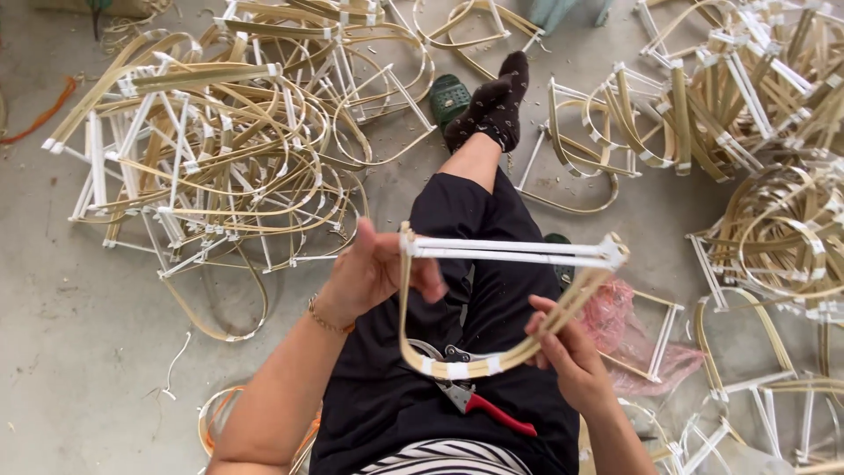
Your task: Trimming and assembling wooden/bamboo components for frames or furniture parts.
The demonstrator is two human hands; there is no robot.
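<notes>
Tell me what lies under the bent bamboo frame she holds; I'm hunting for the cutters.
Under the bent bamboo-strip frame with white bars, red-handled pruning shears rest on the black-trousered lap. Their blades are partly covered by the frame's taped bottom curve.

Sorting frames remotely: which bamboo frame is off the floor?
The frame held over the lap by both hands, left hand and right hand; all others lie in floor piles.

only packaging i can spot is a crumpled pink plastic bag (646,347) on the floor by the right knee, half under a frame.
</notes>
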